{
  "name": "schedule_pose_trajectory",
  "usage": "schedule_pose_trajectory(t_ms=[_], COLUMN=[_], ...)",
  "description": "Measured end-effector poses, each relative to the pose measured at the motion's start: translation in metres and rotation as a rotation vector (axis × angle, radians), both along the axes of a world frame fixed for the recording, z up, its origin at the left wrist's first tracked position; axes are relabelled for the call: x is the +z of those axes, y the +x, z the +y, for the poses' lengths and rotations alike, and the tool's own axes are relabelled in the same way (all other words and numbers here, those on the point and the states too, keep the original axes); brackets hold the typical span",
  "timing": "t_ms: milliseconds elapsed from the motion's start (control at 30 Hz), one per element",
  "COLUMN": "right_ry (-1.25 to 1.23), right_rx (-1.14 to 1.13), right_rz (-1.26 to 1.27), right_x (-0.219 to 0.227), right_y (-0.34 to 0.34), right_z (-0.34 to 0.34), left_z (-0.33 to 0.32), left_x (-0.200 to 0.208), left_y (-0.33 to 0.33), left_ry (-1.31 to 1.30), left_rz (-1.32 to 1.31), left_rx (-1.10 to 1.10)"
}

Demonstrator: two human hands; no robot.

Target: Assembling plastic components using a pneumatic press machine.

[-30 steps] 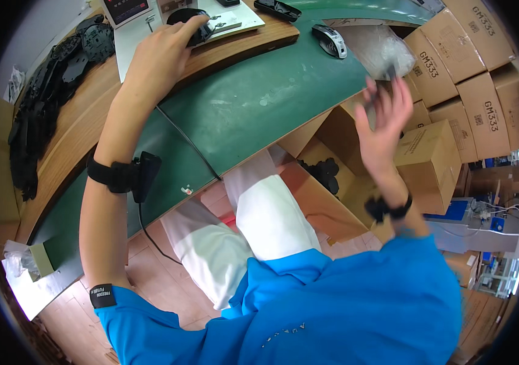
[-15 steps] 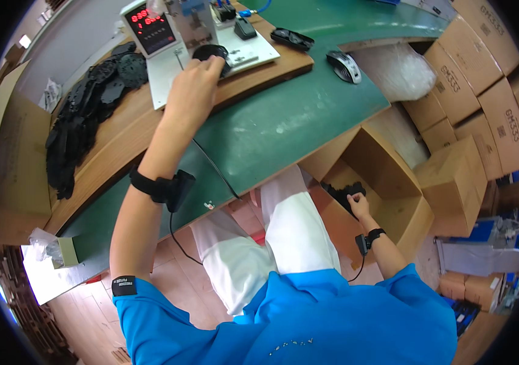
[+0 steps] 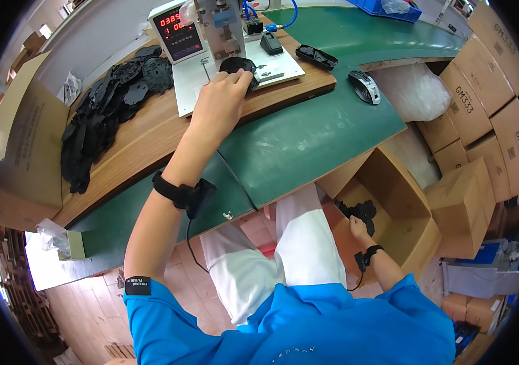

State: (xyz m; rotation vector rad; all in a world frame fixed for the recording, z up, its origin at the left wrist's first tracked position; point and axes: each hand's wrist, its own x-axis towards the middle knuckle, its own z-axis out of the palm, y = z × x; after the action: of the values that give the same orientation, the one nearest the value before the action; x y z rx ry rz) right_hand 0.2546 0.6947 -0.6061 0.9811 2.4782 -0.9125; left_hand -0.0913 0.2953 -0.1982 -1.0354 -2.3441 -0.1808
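Note:
My left hand (image 3: 221, 100) reaches out to the bench machine (image 3: 224, 30), its fingers closed on the near edge of a curved black plastic shell (image 3: 239, 66). That shell rests on the machine's white base plate (image 3: 190, 91), beneath the metal press head. Down at the right, my right hand (image 3: 359, 229) is inside an open carton (image 3: 406, 196), with its fingers curled. It is right beside a small heap of black plastic parts (image 3: 361, 211). What its fingers grip, if anything, is hidden.
Flat black parts (image 3: 110, 100) are piled left of the machine on a wooden board (image 3: 144, 137). A computer mouse (image 3: 364, 87) and a black shell (image 3: 316, 56) lie to the right. Stacked cartons (image 3: 484, 109) stand at far right, and a cable (image 3: 235, 173) crosses the green tabletop (image 3: 296, 137).
The whole view has shifted, so the bench sits lower and further right. My left hand stays at the black shell. Inside the carton, my right hand has drawn slightly back from the parts.

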Motion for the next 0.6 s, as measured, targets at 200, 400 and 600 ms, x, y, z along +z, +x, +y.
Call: schedule_pose_trajectory(t_ms=[200,400,600], right_ry=[0.152,0.242,0.41], right_rx=[0.046,-0.006,-0.057], right_rz=[-0.153,-0.13,-0.034], right_x=[0.026,0.032,0.025], right_y=[-0.011,-0.012,-0.009], right_z=[-0.033,-0.041,-0.051], left_z=[-0.005,-0.002,-0.001], left_x=[-0.002,-0.002,-0.003], left_y=[0.002,0.003,0.006], left_ry=[-0.003,-0.01,-0.007], left_rz=[-0.002,-0.018,0.026], left_rx=[0.014,0.038,0.031])
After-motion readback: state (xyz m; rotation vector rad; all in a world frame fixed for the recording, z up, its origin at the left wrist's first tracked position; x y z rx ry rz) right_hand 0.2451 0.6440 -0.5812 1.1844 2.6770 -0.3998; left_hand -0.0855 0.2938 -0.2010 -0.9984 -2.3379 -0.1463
